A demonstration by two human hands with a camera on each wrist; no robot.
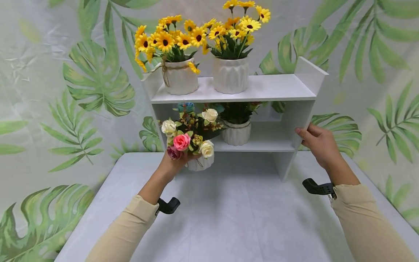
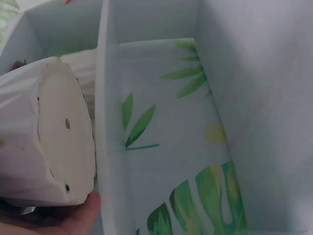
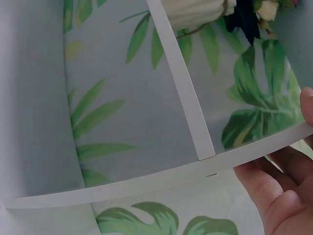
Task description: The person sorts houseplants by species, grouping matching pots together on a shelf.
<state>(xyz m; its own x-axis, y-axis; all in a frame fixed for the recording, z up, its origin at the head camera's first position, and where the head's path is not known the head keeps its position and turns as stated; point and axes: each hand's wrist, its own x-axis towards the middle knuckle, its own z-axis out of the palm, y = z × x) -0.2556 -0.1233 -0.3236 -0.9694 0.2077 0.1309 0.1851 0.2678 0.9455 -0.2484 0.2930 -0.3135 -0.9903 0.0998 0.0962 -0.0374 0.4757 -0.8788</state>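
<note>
My left hand (image 1: 178, 163) grips a small white pot (image 1: 200, 164) of pink, cream and purple roses (image 1: 182, 142), held just above the table in front of the shelf's left end. The left wrist view shows the pot's underside (image 2: 63, 142) with a fingertip (image 2: 84, 215) below it, close to the shelf's edge (image 2: 110, 147). My right hand (image 1: 307, 135) holds the right side panel of the white shelf unit (image 1: 278, 89), thumb on its front edge. In the right wrist view the fingers (image 3: 279, 191) wrap around that panel's edge (image 3: 161, 178).
Two white pots of yellow sunflowers (image 1: 180, 78) (image 1: 231, 74) stand on the top shelf. Another white pot (image 1: 236, 133) with dark foliage sits on the middle shelf. The shelf stands at the back of a pale table (image 1: 229, 218), against a leaf-print backdrop (image 1: 95, 83).
</note>
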